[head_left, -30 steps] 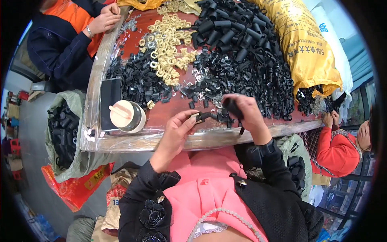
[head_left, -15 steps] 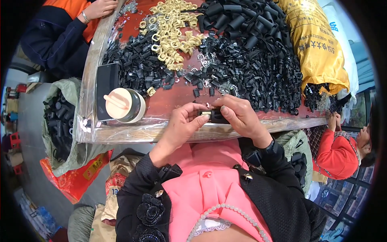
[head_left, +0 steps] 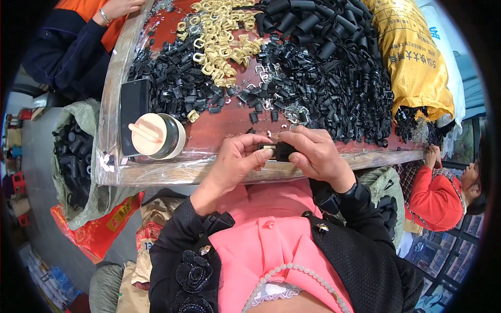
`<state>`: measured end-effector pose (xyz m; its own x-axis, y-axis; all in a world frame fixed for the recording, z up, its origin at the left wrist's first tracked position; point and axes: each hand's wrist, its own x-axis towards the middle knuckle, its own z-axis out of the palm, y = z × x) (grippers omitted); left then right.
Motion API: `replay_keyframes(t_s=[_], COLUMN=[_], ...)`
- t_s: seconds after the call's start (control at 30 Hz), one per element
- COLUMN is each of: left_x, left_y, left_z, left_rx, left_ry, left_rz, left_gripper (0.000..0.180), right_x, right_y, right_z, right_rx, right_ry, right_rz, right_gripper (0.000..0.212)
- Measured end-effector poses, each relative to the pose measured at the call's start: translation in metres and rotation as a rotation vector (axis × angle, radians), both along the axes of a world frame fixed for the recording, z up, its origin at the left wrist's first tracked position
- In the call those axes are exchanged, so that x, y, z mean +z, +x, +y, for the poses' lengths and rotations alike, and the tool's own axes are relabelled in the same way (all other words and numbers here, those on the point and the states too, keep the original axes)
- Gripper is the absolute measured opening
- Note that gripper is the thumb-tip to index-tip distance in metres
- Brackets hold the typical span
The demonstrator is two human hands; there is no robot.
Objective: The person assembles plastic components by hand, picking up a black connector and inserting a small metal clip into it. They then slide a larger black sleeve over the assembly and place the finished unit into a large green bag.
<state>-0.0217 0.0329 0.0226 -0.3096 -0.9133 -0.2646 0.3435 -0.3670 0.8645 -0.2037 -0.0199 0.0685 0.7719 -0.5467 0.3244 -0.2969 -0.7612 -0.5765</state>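
Observation:
Close to the table's near edge, both my hands grip one small black plastic part (head_left: pixel 283 152) with a pale cream piece at its left end. My left hand (head_left: pixel 241 159) pinches that left end between thumb and fingers. Curled over the right end is my right hand (head_left: pixel 316 155), its thumb underneath; the fingers hide much of the part. Just beyond my hands lie loose small black plastic pieces (head_left: pixel 254 116) and metal wire springs (head_left: pixel 296 114). A large heap of small black parts (head_left: pixel 334 99) spreads to the right, with black tubes (head_left: pixel 313 26) behind it.
Cream ring-shaped parts (head_left: pixel 222 47) lie mid-table. A lidded jar (head_left: pixel 152 136) stands by a dark flat tablet (head_left: pixel 134 104) at left. A yellow sack (head_left: pixel 412 57) lies at right. One person's hand (head_left: pixel 122 7) rests at far left; another person (head_left: pixel 436 195) sits right.
The black part has turned slightly in my fingers, and my right hand has shifted a little around it. The view has moved slightly.

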Motion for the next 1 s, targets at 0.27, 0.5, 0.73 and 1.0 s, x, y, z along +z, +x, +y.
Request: replay_keyframes(t_s=[0.27, 0.5, 0.73, 1.0], left_x=[0.007, 0.005, -0.012, -0.014], left_y=[-0.002, -0.002, -0.016, -0.014], left_z=[0.003, 0.004, 0.006, 0.004], left_rx=[-0.010, -0.052, 0.150, 0.167], left_ry=[0.026, 0.116, -0.285, -0.018], left_rz=[-0.056, -0.077, -0.166, 0.225], left_gripper=[0.023, 0.034, 0.067, 0.078], right_x=[-0.008, -0.022, -0.033, -0.038], right_y=[0.004, 0.009, 0.013, 0.016], right_z=[0.013, 0.012, 0.017, 0.005], right_rx=[-0.171, -0.316, -0.306, 0.076], right_ry=[0.096, 0.328, 0.562, 0.645], right_rz=[-0.035, -0.190, -0.279, -0.399], right_gripper=[0.020, 0.026, 0.045, 0.074])
